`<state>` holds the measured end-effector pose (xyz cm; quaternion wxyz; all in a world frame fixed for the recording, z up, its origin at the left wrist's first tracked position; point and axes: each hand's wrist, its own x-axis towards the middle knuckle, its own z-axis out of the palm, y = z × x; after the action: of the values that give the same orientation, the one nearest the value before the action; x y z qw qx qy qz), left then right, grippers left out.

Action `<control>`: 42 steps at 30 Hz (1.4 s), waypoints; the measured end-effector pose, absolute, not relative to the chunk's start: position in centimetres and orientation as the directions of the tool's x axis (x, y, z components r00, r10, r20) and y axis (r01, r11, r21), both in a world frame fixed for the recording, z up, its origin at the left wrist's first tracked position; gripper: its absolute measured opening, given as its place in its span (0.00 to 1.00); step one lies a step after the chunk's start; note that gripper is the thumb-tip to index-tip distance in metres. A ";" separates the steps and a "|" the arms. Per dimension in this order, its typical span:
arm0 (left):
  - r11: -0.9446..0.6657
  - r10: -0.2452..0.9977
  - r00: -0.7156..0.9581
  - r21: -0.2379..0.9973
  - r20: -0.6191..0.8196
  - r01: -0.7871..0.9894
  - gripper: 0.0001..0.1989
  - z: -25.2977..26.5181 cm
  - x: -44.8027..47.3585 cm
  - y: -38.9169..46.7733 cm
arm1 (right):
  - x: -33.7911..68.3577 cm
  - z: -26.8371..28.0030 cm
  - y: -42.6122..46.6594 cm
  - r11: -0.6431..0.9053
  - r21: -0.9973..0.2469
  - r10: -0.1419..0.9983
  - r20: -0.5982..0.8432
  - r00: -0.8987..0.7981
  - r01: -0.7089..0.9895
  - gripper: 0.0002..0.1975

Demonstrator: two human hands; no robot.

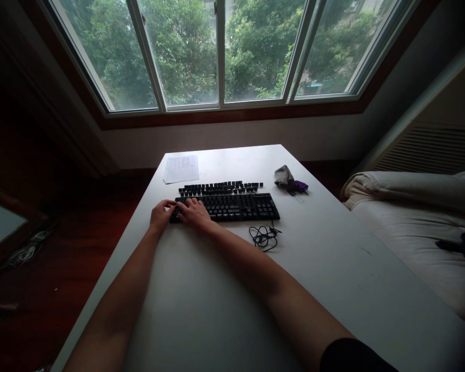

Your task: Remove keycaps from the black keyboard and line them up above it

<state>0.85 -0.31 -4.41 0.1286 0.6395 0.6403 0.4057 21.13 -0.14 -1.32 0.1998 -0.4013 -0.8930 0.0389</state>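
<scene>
A black keyboard [236, 207] lies crosswise on the white table [201, 289]. At its left end is my left hand [163, 214], fingers bent and drawn together in a pinch by the leftmost keys; whatever sits between the fingertips is too small to make out. My right hand [196, 213] rests palm down over the left part of the keys, fingers stretched out and slightly apart, fingertips close to the left hand. Just behind the keyboard, loose black keycaps [220, 188] stand in rows. The keyboard's cable [264, 236] is coiled in front of its right part.
A printed paper sheet [181, 169] lies at the table's far left. Grey cloth [284, 176] and a purple item [300, 186] sit at the right back. Beyond the table's right edge is a light-covered couch [395, 217]; windows [220, 57] stand behind.
</scene>
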 end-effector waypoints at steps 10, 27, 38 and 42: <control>-0.095 0.916 -0.218 0.710 0.338 0.698 0.15 -4.8 0.9 0.3 | 20.9 -1.1 -0.3 0.671 -0.196 0.734 0.306 -0.606 0.715 0.26; 0.022 0.891 -0.302 0.632 0.339 0.775 0.10 -5.0 2.0 0.6 | 20.4 -1.1 -0.3 0.665 -0.190 0.736 0.330 -0.591 0.722 0.20; 0.023 0.895 -0.282 0.594 0.347 0.804 0.11 -4.8 1.8 0.5 | 18.6 0.9 6.4 0.588 -0.212 0.799 0.302 -0.520 0.780 0.14; 0.022 0.893 -0.274 0.575 0.356 0.818 0.11 -4.5 2.0 0.3 | 17.5 0.8 8.6 0.600 -0.152 0.787 0.290 -0.545 0.785 0.14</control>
<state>1.96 0.26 -4.55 0.0526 0.6002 0.7128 0.3590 17.54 8.55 0.78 0.1663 -0.4473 -0.8788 0.0021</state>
